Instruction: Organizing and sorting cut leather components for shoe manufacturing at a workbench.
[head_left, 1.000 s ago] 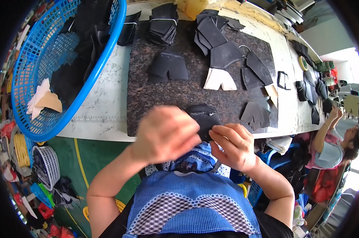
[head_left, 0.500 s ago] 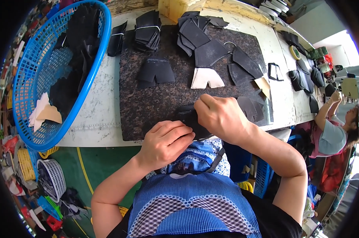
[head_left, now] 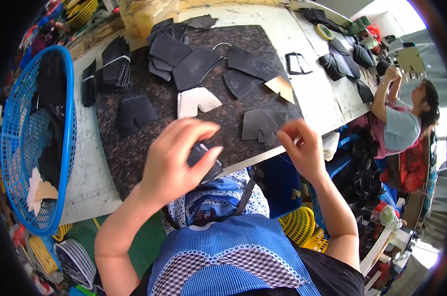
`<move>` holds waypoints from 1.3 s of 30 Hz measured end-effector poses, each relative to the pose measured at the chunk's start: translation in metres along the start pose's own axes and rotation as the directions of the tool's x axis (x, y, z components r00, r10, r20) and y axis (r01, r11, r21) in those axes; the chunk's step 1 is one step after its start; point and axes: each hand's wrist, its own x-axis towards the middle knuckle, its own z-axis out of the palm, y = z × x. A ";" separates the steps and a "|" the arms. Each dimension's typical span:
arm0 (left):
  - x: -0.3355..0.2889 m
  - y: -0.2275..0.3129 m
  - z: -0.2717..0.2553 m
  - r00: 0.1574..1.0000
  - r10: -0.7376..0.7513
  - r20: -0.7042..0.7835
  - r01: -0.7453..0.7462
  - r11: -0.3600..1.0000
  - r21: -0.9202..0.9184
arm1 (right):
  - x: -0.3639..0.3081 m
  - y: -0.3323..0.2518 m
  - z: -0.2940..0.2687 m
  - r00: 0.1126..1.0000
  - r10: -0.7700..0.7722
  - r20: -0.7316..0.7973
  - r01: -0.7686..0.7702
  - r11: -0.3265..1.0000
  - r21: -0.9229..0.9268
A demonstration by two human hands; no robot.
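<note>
My left hand [head_left: 176, 160] hovers over the near edge of the dark speckled slab [head_left: 233, 106], fingers and thumb spread, gripping nothing. Partly hidden beneath it lies a black piece of sheet material [head_left: 211, 170]. My right hand [head_left: 306, 150] is at the slab's right edge, its fingers loosely bent and parted. Its fingertips come close to a fanned stack of dark grey notched pieces [head_left: 258, 126]; whether they touch it I cannot tell. A white notched piece [head_left: 196, 101] lies beyond my left hand, and a black notched piece [head_left: 136, 112] lies left of that.
Black panels [head_left: 194, 66] overlap at the slab's far side, beside banded black bundles [head_left: 116, 64]. A tan piece [head_left: 280, 89] lies at the right. A blue basket [head_left: 68, 148] of black pieces stands left. A person [head_left: 398, 116] works at the far right.
My hands have moved apart, away from the black piece they were on. The right went rightward to the grey stack; the left opened. The view has turned rightward.
</note>
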 end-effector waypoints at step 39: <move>-0.076 -0.006 -0.034 0.595 -0.749 0.293 0.783 0.457 -0.422 | 0.017 -0.088 0.077 0.813 0.000 0.582 -0.189 0.945 0.265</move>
